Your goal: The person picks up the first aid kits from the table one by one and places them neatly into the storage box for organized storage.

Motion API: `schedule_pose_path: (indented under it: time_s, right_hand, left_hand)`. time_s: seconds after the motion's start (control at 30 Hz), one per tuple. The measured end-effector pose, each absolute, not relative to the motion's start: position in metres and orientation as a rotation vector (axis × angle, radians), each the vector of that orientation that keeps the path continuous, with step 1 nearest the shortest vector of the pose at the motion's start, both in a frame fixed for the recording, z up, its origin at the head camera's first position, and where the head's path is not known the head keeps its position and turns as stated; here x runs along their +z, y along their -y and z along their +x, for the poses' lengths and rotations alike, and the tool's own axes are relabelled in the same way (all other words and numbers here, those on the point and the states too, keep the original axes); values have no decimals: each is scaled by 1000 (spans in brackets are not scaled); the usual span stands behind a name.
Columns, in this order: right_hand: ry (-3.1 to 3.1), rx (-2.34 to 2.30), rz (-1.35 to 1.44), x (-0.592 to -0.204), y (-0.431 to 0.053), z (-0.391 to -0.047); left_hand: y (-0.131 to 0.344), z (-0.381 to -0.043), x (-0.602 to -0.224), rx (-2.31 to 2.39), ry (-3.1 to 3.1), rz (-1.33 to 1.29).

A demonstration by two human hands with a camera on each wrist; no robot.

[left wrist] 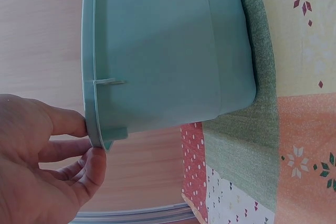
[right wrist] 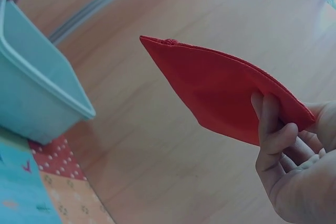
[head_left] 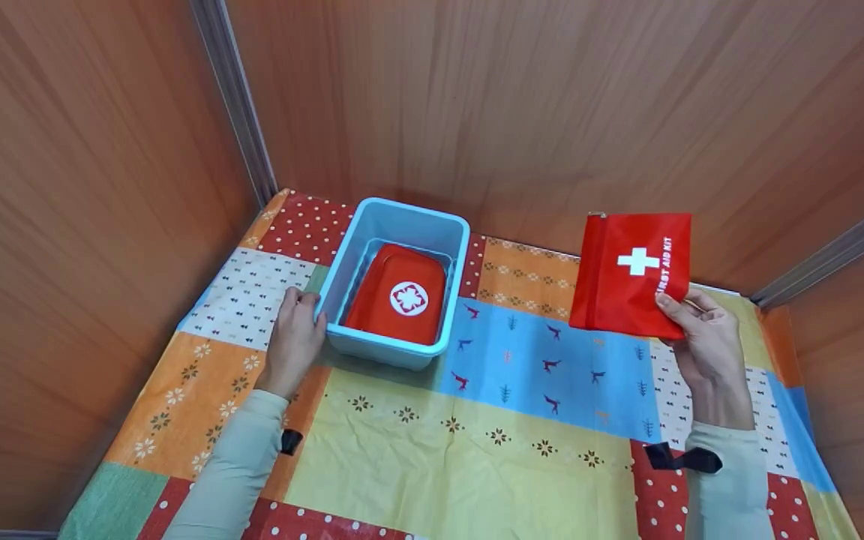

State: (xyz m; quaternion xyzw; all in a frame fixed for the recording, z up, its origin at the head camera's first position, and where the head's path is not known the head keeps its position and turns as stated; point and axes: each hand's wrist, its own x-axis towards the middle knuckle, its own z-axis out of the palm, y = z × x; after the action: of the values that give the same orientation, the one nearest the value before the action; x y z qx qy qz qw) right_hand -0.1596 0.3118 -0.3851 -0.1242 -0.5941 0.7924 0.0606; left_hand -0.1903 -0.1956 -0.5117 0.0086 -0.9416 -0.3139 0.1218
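A light blue plastic bin (head_left: 387,347) stands on the patterned cloth, and inside it lies a red case (head_left: 383,300) with a white round emblem. My left hand (head_left: 296,341) pinches the bin's rim at its near left corner; the left wrist view shows thumb and fingers (left wrist: 95,167) on that rim. Off to the right, my right hand (head_left: 709,349) holds up a flat red first aid pouch (head_left: 612,292) by its lower right corner. The pouch carries a white cross and white lettering. In the right wrist view its plain back and zipped edge show.
A patchwork-patterned cloth (head_left: 477,465) covers the table. Wood-look panels (head_left: 522,112) rise behind and at both sides, joined by grey metal strips (head_left: 233,97). The bin sits close to the back panel.
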Motion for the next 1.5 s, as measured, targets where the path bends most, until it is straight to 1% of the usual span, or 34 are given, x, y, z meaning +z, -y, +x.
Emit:
schedule_pose_path:
  time_s: [0.4,0.9,1.13,1.33,1.5]
  right_hand:
    - [1835,2410,-346,-381,-286,-172]
    - [1898,2365,-238,-384,-255,-189]
    - [1927,2368,-254,-385,-243,-195]
    - [1907,2395,-213,-388,-233,-202]
    - [1903,2417,-201,-391,-220,-206]
  left_hand:
    - [195,-190,-511,-888,2763,49]
    - [196,-190,-514,-860,2699,-1]
    - [196,-190,-513,-819,2728,6]
    - [195,-189,-512,-762,2763,20]
    - [195,-190,-513,-814,2747,13]
